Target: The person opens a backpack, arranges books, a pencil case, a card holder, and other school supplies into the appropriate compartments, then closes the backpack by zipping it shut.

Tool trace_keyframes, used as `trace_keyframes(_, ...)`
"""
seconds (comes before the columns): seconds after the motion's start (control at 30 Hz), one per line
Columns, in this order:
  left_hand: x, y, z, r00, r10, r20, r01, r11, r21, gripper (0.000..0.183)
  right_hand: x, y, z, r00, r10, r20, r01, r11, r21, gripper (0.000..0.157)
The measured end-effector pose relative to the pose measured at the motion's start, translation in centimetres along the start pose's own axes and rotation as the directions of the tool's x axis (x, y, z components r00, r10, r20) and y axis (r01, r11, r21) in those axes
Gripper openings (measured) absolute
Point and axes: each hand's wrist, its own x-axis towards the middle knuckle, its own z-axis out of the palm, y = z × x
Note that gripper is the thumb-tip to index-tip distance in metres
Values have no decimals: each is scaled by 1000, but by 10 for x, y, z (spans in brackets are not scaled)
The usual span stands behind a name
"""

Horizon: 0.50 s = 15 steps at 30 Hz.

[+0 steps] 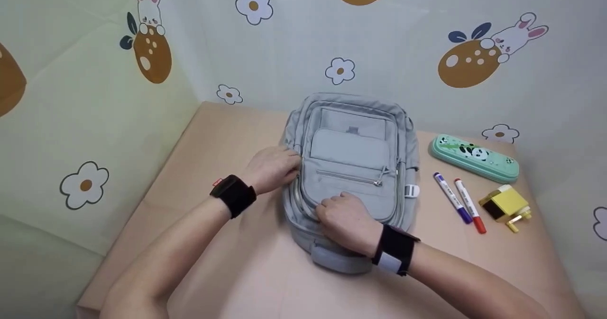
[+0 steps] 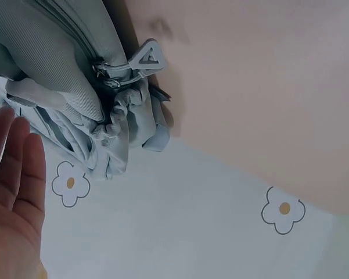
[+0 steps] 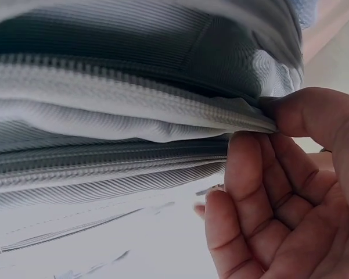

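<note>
A grey backpack (image 1: 352,144) lies on its back on the table, its front pocket with a short zipper facing up. My left hand (image 1: 272,168) is at the backpack's left side, with fingertips at the zipper seam. In the left wrist view the outer fingers (image 2: 32,174) extend beside the bag, while the thumb and index fingertip are mostly out of frame near a small metal piece. Near the lower left corner, my right hand (image 1: 348,224) pinches the toothed zipper edge (image 3: 162,99) between thumb and fingers. Behind that edge the compartment gapes.
Right of the backpack lie a green panda pencil case (image 1: 474,157), a purple marker (image 1: 453,198), a red marker (image 1: 470,206) and a yellow box-shaped thing with a small crank (image 1: 506,204). Patterned cloth walls (image 1: 294,49) rise behind and left of the table (image 1: 223,134).
</note>
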Motion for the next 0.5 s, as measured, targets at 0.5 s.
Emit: trace_keyframes(0.5,-8,-4,-2,999,-45,-11,44,997,-66,12,1,3,-6,997,60,45,-64,994,89,17)
